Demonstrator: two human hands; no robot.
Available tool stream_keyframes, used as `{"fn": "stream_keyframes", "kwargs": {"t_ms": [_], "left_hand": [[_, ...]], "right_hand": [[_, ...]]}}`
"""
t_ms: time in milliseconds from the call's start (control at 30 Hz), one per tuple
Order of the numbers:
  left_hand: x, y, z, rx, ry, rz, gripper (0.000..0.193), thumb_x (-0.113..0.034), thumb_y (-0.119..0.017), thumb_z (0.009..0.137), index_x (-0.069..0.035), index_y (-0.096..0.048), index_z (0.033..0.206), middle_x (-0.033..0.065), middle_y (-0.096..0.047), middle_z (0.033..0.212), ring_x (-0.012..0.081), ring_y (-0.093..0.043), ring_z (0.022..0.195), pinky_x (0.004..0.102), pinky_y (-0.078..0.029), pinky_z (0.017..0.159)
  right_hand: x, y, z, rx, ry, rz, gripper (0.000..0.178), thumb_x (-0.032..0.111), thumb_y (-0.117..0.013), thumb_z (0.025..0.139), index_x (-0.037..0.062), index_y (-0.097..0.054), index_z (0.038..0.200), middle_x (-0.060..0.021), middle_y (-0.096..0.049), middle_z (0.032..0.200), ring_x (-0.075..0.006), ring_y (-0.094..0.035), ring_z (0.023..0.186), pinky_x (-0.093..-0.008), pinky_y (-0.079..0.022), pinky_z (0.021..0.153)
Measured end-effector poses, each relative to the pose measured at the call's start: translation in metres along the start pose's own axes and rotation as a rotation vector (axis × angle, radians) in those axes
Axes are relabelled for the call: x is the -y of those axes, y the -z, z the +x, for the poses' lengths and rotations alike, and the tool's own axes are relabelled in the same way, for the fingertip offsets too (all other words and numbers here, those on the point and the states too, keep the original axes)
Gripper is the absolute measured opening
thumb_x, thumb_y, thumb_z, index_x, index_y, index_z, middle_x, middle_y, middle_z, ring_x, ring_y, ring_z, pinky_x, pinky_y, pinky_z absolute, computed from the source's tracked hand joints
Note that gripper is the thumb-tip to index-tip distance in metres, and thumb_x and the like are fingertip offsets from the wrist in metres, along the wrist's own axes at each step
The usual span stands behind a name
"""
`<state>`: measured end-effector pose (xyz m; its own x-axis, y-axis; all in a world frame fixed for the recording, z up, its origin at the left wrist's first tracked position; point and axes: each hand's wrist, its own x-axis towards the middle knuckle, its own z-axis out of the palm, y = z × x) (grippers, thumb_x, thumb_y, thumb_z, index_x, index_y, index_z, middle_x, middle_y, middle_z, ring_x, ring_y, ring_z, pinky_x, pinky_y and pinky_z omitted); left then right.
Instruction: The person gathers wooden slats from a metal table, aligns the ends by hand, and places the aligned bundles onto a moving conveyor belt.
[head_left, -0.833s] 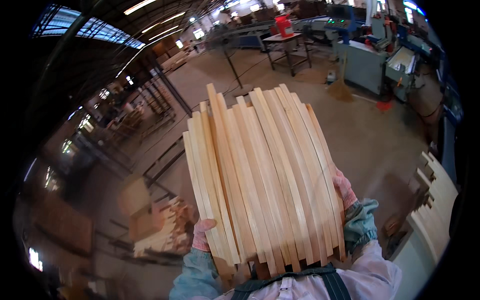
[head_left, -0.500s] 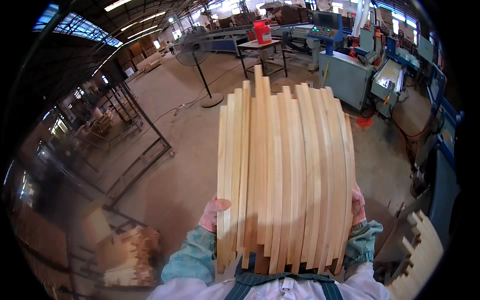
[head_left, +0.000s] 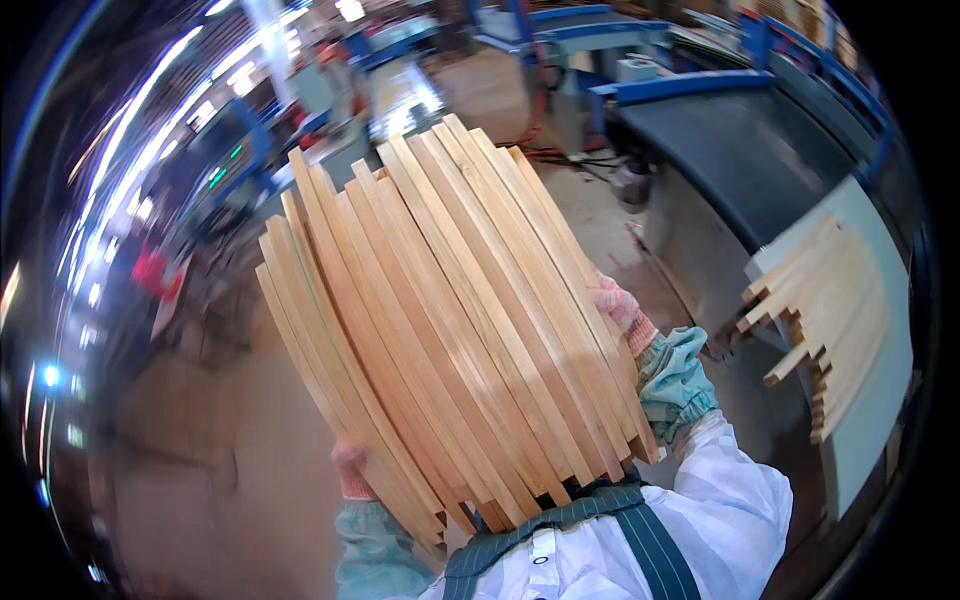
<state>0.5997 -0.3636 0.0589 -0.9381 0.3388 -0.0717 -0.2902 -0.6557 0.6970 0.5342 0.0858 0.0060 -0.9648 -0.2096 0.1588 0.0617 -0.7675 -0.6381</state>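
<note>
Between my two hands I carry a wide bundle of pale wooden strips (head_left: 450, 320), laid side by side with uneven ends and held in front of my body. My left hand (head_left: 352, 468), in a pinkish glove, presses the bundle's left edge near its lower end. On the opposite edge my right hand (head_left: 622, 308), gloved alike, grips higher up; its fingers curl partly beneath the outer strips. The near ends rest by the dark striped apron (head_left: 545, 518) at my waist. The undersides of the strips and most of my fingers are hidden.
To the right, more wooden strips (head_left: 840, 320) lie on a pale board (head_left: 862, 450). Beyond stands a machine with a black belt-like bed (head_left: 745, 150) and a blue frame (head_left: 690, 88). Cables cross the floor before it. The left side is blurred, with a red container (head_left: 152, 270).
My view has swung to the right, bringing the black-bedded machine and the stacked strips on the board closer. The bundle is now tilted to the left, still between both hands.
</note>
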Motion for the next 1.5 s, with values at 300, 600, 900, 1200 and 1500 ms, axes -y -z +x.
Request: {"fn": "stream_keyframes", "kwargs": {"t_ms": [300,600,900,1200,1500], "left_hand": [[0.022,-0.069,0.314,0.323,0.455,0.004,0.077,-0.022,-0.067,0.068,0.007,-0.037,0.133,0.0231,-0.057,0.119,0.0382,-0.063,0.097,0.0478,-0.058,0.078],[0.143,-0.196,0.579,0.677,0.901,0.065,0.059,-0.009,-0.065,0.07,0.003,-0.049,0.125,0.0176,-0.062,0.108,0.0305,-0.066,0.091,0.0415,-0.058,0.074],[0.3,-0.352,0.743,0.892,1.217,0.197,0.076,-0.017,-0.07,0.068,-0.002,-0.04,0.135,0.0148,-0.058,0.119,0.0272,-0.06,0.103,0.0405,-0.052,0.089],[0.368,-0.466,0.827,1.066,1.06,0.339,0.079,-0.02,-0.065,0.068,-0.001,-0.038,0.139,0.0156,-0.055,0.122,0.0237,-0.057,0.106,0.0348,-0.048,0.093],[0.418,-0.48,0.854,1.382,-0.512,1.224,0.042,-0.001,-0.062,0.08,-0.009,-0.059,0.121,0.0131,-0.049,0.135,0.0292,-0.048,0.124,0.0323,-0.041,0.101]], "right_hand": [[0.094,0.082,-0.001,-0.437,0.389,-0.35,0.081,0.014,-0.07,0.08,0.0094,-0.027,0.148,-0.0042,-0.052,0.131,-0.0145,-0.05,0.117,-0.0298,-0.041,0.098],[0.167,0.131,-0.029,-0.835,0.738,-0.098,0.06,-0.002,-0.054,0.088,0.0073,-0.031,0.144,-0.0122,-0.054,0.128,-0.0231,-0.061,0.106,-0.0353,-0.057,0.084],[0.247,0.133,0.007,-1.313,0.747,-0.335,0.058,0.027,-0.059,0.09,0.0061,-0.038,0.14,-0.0123,-0.058,0.123,-0.022,-0.061,0.107,-0.0337,-0.055,0.087],[0.324,0.232,0.009,-1.504,0.85,-0.121,0.067,0.004,-0.058,0.083,0.0097,-0.033,0.145,-0.0127,-0.057,0.125,-0.0239,-0.063,0.103,-0.0348,-0.055,0.085],[0.404,0.234,0.064,-1.401,0.786,-0.211,0.058,0.002,-0.05,0.085,0.0068,-0.038,0.142,-0.0117,-0.056,0.125,-0.0212,-0.061,0.104,-0.0317,-0.055,0.083]]}}
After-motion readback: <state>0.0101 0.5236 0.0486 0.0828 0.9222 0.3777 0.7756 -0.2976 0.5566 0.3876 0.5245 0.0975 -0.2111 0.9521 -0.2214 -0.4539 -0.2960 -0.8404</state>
